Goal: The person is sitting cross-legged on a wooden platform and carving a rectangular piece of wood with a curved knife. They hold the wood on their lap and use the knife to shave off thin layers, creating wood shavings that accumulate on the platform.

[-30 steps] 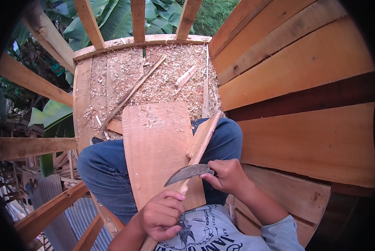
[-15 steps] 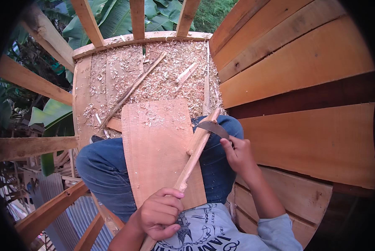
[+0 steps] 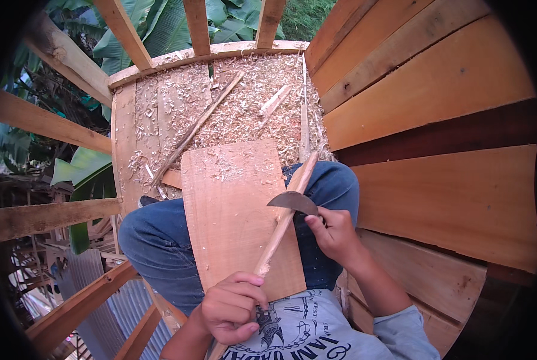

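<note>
My left hand [image 3: 233, 307] is closed around the lower part of a long peeled wooden stick [image 3: 272, 245]. The stick slants up and right over a wide wooden board [image 3: 232, 210] lying across my lap, its far end near my right knee. My right hand [image 3: 334, 235] grips a knife with a short, broad, curved dark blade [image 3: 295, 202]. That blade lies across the upper half of the stick, next to a small knot or bump. The knife's handle is mostly hidden inside my fingers.
Curled wood shavings [image 3: 250, 114] cover the plank floor ahead. A thin dark stick [image 3: 197, 127] and a pale wood offcut [image 3: 274, 103] lie among them. Wooden rails [image 3: 52, 210] run along the left, and a plank wall [image 3: 448, 198] stands close on the right.
My right hand has drawn the knife down along the stick, toward me. The blade now points left. My left hand keeps its hold, and the whole view has shifted slightly.
</note>
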Action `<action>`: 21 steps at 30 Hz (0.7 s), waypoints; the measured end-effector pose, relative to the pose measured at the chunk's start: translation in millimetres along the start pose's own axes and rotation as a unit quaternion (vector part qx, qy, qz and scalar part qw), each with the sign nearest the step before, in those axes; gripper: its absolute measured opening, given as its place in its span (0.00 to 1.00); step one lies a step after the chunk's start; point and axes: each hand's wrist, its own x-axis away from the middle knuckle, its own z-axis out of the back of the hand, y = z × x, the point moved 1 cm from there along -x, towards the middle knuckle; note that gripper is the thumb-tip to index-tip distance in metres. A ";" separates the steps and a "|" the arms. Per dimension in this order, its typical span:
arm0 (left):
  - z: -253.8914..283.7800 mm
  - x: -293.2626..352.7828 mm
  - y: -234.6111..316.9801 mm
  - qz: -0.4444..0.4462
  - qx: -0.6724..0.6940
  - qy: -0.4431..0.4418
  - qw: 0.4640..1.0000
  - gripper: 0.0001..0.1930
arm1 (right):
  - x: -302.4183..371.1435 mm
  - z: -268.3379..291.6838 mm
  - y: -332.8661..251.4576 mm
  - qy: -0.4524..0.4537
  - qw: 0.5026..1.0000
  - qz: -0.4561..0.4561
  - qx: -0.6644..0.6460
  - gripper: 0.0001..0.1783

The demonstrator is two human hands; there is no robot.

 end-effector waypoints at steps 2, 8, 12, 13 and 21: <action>4.2 4.8 -0.6 0.018 0.030 0.002 0.999 0.13 | 5.3 -6.1 1.5 -0.020 1.000 0.002 -0.009 0.20; 15.3 21.6 5.0 0.140 0.016 0.002 0.990 0.28 | 24.3 -19.8 -8.0 -0.029 0.998 0.017 -0.058 0.20; 15.7 17.9 12.4 0.358 -0.004 -0.055 0.932 0.44 | 36.6 -33.5 -16.9 -0.078 0.993 0.052 -0.073 0.22; 14.6 21.0 12.5 0.361 0.002 -0.050 0.931 0.44 | 36.3 -33.6 -20.2 -0.086 0.992 0.062 -0.065 0.21; 15.1 36.4 5.5 0.376 0.045 -0.063 0.923 0.44 | 37.6 -36.6 -23.4 -0.067 0.994 0.079 -0.027 0.21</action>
